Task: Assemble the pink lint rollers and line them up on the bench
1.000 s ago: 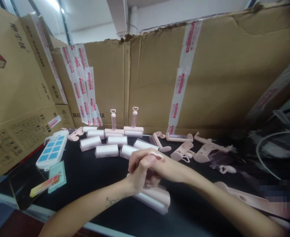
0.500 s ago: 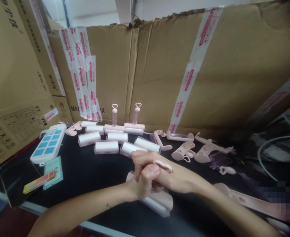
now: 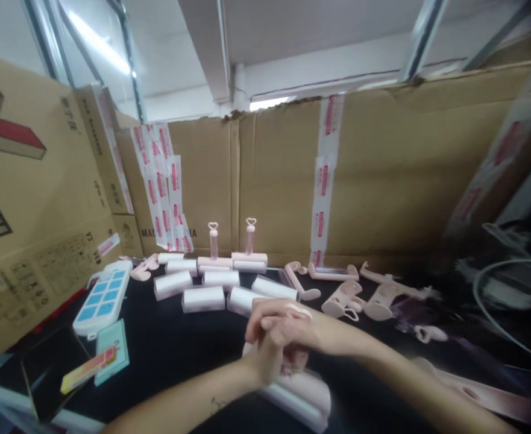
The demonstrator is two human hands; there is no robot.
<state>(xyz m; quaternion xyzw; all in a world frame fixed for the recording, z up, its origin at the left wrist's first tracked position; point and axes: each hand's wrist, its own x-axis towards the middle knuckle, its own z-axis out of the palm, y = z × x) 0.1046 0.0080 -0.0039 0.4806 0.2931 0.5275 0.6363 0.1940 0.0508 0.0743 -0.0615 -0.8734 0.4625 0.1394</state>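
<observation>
My left hand (image 3: 272,352) and my right hand (image 3: 269,319) are closed together above the black table. A small pale pink plastic piece (image 3: 299,311) shows at the top between them; my fingers cover the rest of it. Just below and behind my hands lies a pale pink holder with a white roll (image 3: 299,398), partly hidden by them. Beyond them several white rolls in clear cases (image 3: 204,298) lie in uneven rows. Two pale pink holders (image 3: 249,258) at the back carry upright tubes with heart-shaped loops (image 3: 251,232).
Loose pale pink plastic parts (image 3: 342,299) lie to the right, with a long pink piece (image 3: 477,392) nearer me. On the left are a white case with blue panels (image 3: 105,301), a teal card (image 3: 114,346), a yellow-orange strip (image 3: 88,369) and a dark phone (image 3: 50,374). Cardboard walls (image 3: 274,175) enclose the back.
The camera view has tilted upward, showing more ceiling. My hands stay closed together, and the pink piece between them now shows less clearly.
</observation>
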